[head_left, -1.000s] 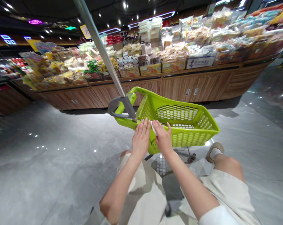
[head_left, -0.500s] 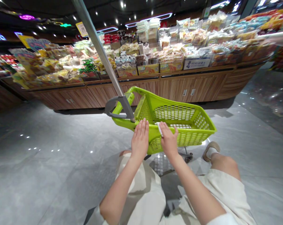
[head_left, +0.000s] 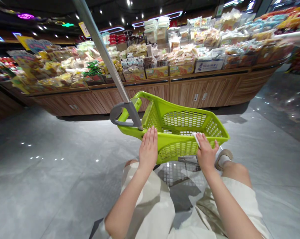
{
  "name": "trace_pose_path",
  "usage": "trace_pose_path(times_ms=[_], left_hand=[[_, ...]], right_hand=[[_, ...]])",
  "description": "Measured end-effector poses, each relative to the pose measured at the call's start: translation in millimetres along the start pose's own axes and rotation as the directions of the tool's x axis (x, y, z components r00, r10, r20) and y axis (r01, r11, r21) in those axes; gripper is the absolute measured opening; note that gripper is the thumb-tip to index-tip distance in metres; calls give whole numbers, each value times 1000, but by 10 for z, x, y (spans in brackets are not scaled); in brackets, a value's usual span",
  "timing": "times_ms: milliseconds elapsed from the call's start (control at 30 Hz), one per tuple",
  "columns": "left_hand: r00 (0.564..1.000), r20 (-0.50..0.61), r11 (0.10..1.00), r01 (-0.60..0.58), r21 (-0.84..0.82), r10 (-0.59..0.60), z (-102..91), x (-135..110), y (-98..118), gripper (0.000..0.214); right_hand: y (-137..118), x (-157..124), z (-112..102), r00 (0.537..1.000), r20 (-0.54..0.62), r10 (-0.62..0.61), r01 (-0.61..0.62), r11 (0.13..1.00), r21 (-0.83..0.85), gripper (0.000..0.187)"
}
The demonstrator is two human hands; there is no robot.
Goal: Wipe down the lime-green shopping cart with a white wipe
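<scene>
A lime-green shopping cart with perforated basket walls stands side-on before me. On its near rim, close to the grey handle bracket, my left hand lies flat with the fingers stretched out, holding nothing. Farther right along the same rim is my right hand, its fingers over the edge. It presses a white wipe against the plastic; most of the wipe is hidden under the fingers. No goods show inside the basket.
Behind the cart runs a wood-panelled display counter stacked with packaged snacks. A metal pole rises from the handle bracket towards the upper left. My legs are bent close to the cart on the grey tiled floor.
My right hand has slid right along the near rim with the white wipe. The left hand stays in the same place on the cart.
</scene>
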State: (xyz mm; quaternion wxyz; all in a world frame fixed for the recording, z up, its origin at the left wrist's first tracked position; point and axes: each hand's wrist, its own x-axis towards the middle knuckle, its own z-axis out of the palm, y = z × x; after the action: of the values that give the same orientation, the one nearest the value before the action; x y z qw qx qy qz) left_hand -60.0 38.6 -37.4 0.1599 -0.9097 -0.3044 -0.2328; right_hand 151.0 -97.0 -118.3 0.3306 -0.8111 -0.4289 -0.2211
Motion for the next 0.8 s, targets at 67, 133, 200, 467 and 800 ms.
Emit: trace_pose_path(times_ms=[67, 133, 200, 467, 800], left_hand=[[1000, 1, 1000, 7, 2, -7, -12, -2, 19, 61], [1000, 4, 1000, 15, 10, -15, -21, 1, 29, 60], [1000, 12, 1000, 17, 19, -17, -25, 6, 29, 59], [1000, 0, 1000, 10, 6, -10, -3, -12, 2, 61], [1000, -7, 999, 25, -22, -25, 7, 2, 36, 61]], right_hand=[[-286, 66, 31, 999, 27, 20, -21, 999, 34, 66], [-748, 169, 69, 992, 109, -64, 50, 991, 125, 68], [-1194, 266, 91, 965, 166, -201, 162, 961, 226, 71], [-605, 135, 30, 966, 110, -234, 215, 963, 161, 82], [-803, 155, 137, 995, 71, -74, 63, 987, 148, 73]])
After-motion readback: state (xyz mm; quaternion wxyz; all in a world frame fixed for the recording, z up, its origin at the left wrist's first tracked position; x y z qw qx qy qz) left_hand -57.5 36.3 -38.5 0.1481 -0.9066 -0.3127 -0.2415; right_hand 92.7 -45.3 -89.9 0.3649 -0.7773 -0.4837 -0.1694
